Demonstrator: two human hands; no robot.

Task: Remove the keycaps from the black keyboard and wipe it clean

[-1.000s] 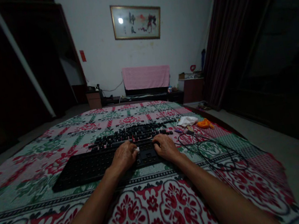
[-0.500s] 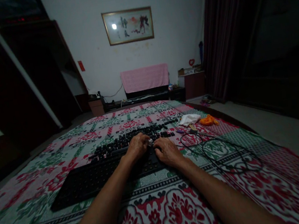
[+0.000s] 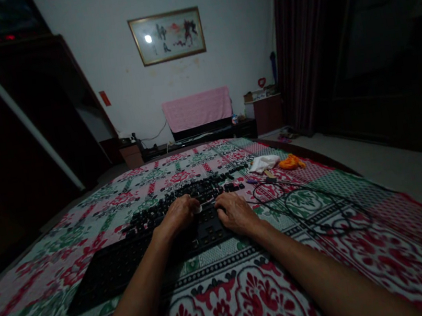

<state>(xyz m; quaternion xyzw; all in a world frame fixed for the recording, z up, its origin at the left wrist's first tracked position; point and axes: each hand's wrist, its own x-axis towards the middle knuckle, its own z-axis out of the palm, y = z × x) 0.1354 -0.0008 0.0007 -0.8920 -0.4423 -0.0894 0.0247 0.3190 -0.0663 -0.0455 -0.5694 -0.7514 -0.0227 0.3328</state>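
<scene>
A black keyboard base (image 3: 123, 258) lies on the patterned bedspread (image 3: 232, 302) in front of me. Behind it lies a long heap of loose black keycaps (image 3: 185, 196). My left hand (image 3: 178, 214) is curled over the keyboard's right part, pinching a small pale thing (image 3: 198, 208) I cannot make out. My right hand (image 3: 235, 212) rests beside it on the keyboard's right end, fingers bent down onto the base. Whether it holds anything is hidden.
A black cable (image 3: 314, 211) loops on the bedspread to the right of my hands. A white cloth (image 3: 264, 162) and an orange item (image 3: 291, 162) lie further back right. A pink-covered cabinet (image 3: 196, 110) stands by the far wall. The bed's edge drops off to the right.
My left hand pulled back a little from the keycap heap toward the keyboard base. The view has swung slightly right. My right hand stays on the keyboard's right end.
</scene>
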